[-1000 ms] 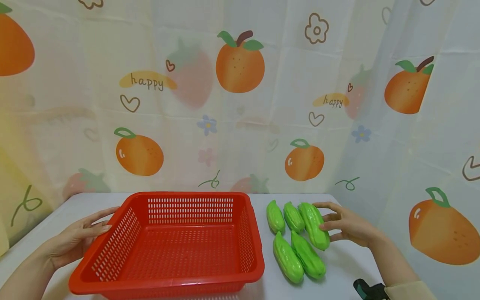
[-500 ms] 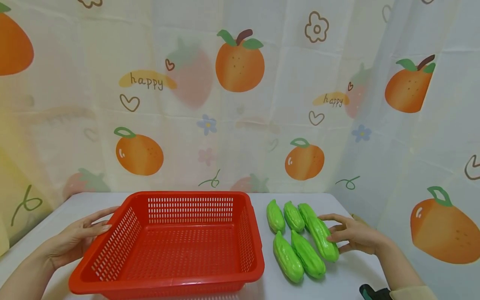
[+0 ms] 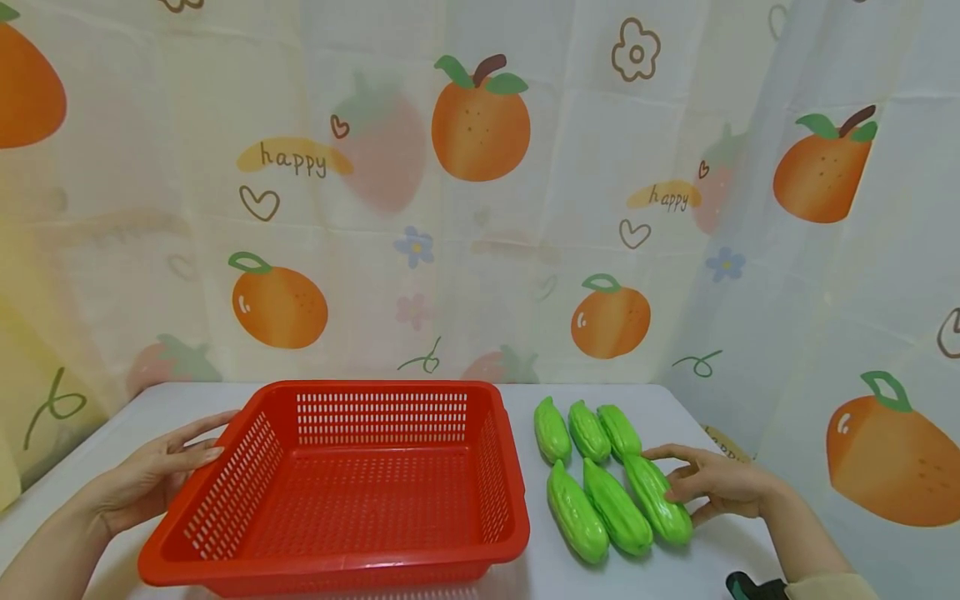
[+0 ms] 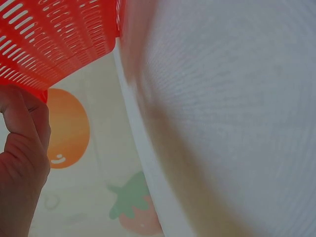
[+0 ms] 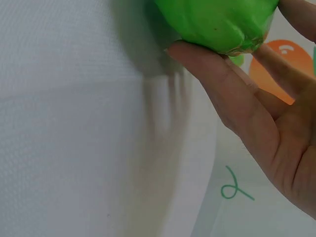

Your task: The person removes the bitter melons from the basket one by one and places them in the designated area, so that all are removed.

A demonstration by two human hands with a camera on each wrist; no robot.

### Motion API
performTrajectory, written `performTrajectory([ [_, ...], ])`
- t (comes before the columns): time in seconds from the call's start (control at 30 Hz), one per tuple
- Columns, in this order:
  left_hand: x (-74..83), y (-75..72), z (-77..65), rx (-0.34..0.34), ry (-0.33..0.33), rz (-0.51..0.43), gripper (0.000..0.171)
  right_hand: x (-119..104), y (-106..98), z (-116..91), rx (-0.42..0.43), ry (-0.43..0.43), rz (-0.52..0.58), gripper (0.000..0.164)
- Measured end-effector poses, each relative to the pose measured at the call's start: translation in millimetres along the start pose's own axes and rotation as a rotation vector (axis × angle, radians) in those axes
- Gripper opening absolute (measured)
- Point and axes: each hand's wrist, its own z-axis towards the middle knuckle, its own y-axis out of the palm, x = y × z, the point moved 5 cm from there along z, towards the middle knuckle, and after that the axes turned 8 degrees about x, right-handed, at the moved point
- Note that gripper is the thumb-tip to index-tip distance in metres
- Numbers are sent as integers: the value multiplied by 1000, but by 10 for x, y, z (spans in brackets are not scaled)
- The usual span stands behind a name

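Observation:
In the head view my left hand (image 3: 153,475) grips the left rim of a red plastic basket (image 3: 333,562), thumb over the edge; the left wrist view shows its fingers at the perforated basket wall (image 4: 69,34). Glossy green bitter melons lie right of the basket in two rows of three. My right hand (image 3: 723,483) holds the front-row right bitter melon (image 3: 660,500) from its right side, fingers and thumb about it. Beside that one lie a middle melon (image 3: 617,508) and a left melon (image 3: 576,512). From close up, the right hand (image 5: 266,113) cups the held melon's blunt end (image 5: 217,22).
Behind the front row are the other bitter melons (image 3: 552,429), standing close together. The white table (image 3: 525,575) ends at a printed fruit curtain (image 3: 510,292) at the back and right. A dark strap-like object (image 3: 753,587) shows by the right sleeve (image 3: 832,586).
My right hand has brought its bitter melon toward me and slightly right, from the back row to the front row, uncovering another melon behind it. The left hand and basket have stayed put.

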Motion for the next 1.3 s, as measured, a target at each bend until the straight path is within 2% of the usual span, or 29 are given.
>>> performTrajectory([
  [0.27,6,-7,0,13,-16,4,55,69,-15,-19,9,30,8,61],
  [0.47,11,5,0,-7,-11,-6,55,86,-19,-16,26,41,13,61],
  [0.8,11,17,0,-20,-2,-6,55,50,-9,-21,84,73,-51,65],
  [1.07,7,3,-2,-2,-5,0,54,-5,18,-39,100,78,-83,65],
  [1.3,7,7,-2,-13,-2,-6,55,-8,20,-44,108,80,-114,66],
])
